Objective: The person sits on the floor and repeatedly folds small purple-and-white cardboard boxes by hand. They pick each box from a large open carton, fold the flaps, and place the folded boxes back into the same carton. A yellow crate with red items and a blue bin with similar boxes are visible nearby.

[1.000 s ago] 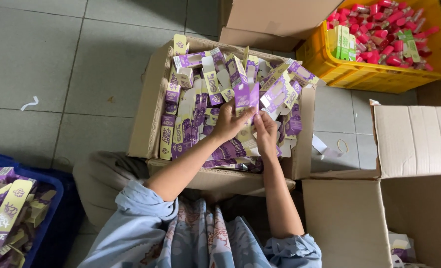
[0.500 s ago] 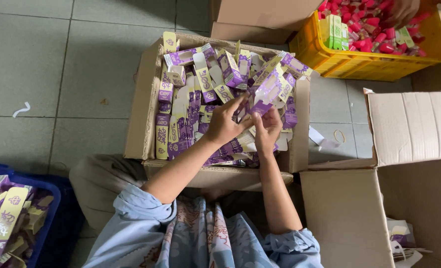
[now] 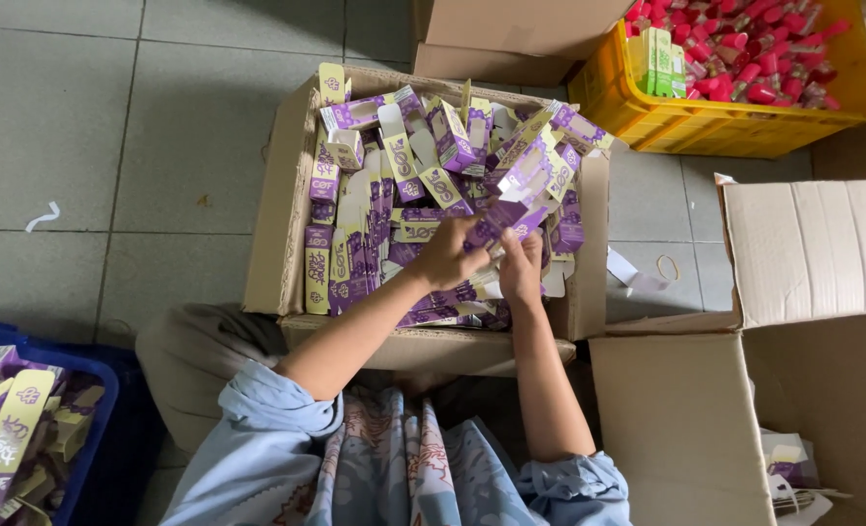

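Purple-and-yellow flat carton [image 3: 507, 216], held at the centre of the frame, sits between both hands above a big open cardboard box [image 3: 287, 205]. Left hand [image 3: 447, 255] closes its fingers around the carton's lower end; right hand [image 3: 521, 265] pinches it from beside, thumb and fingers shut on the same piece. Cardboard box beneath is heaped with many more matching unfolded cartons [image 3: 384, 195], so most of the pile looks unhandled. At lower left of the frame a blue crate [image 3: 102, 429] holds a smaller batch of similar cartons. At upper right a yellow crate [image 3: 647, 117] is filled with small pink tubes [image 3: 745, 58]. At lower right stands another brown box [image 3: 686, 429], open and mostly empty. Grey tiled floor [image 3: 63, 117] surrounds everything.
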